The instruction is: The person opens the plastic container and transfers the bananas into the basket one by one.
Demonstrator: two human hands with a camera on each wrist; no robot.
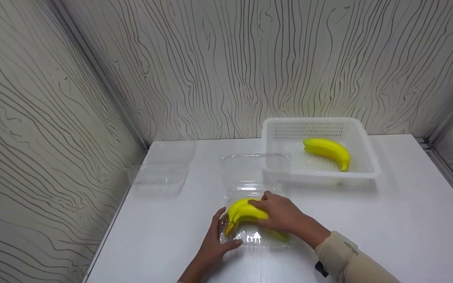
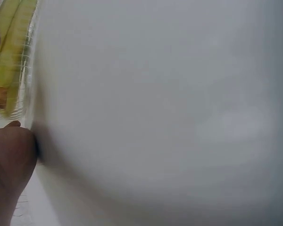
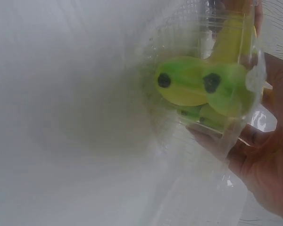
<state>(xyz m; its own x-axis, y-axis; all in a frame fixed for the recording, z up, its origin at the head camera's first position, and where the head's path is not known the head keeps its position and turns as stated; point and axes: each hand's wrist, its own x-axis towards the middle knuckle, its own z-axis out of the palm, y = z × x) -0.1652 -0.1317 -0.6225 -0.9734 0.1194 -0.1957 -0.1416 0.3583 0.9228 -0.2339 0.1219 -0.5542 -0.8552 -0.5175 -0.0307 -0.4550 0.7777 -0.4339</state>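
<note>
A clear plastic clamshell container (image 1: 255, 244) lies on the white table with its lid (image 1: 246, 169) folded back. Inside its base is a small bunch of yellow bananas (image 1: 242, 208), brown stem to the left. My right hand (image 1: 285, 214) grips the bunch from above, thumb on the near side and fingers on the far side. Around the container's left end, my left hand (image 1: 214, 240) holds it between thumb and fingers. In the right wrist view, dark banana tips (image 3: 184, 81) show through the clear wall. The left wrist view catches the bananas (image 2: 9, 52) through the plastic.
At the back right stands a white perforated basket (image 1: 321, 175) with a yellow banana (image 1: 328, 150) in it. Another clear plastic container (image 1: 159, 177) sits open at the table's left edge. Wood-patterned walls (image 1: 218, 70) enclose the back and sides.
</note>
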